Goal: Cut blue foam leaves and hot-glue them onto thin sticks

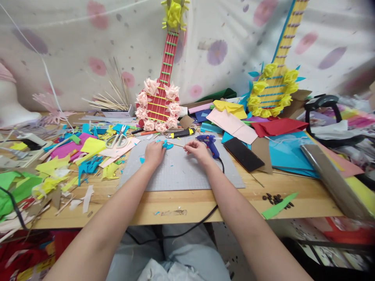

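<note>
In the middle of the frame, my left hand (154, 153) holds blue paper (168, 146) and my right hand (198, 151) pinches a thin stick (177, 144), near the glue gun (210, 145).

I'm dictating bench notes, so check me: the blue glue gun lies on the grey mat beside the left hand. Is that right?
Not quite: the head view shows the blue glue gun on the grey mat beside the right hand, not the left hand.
</note>
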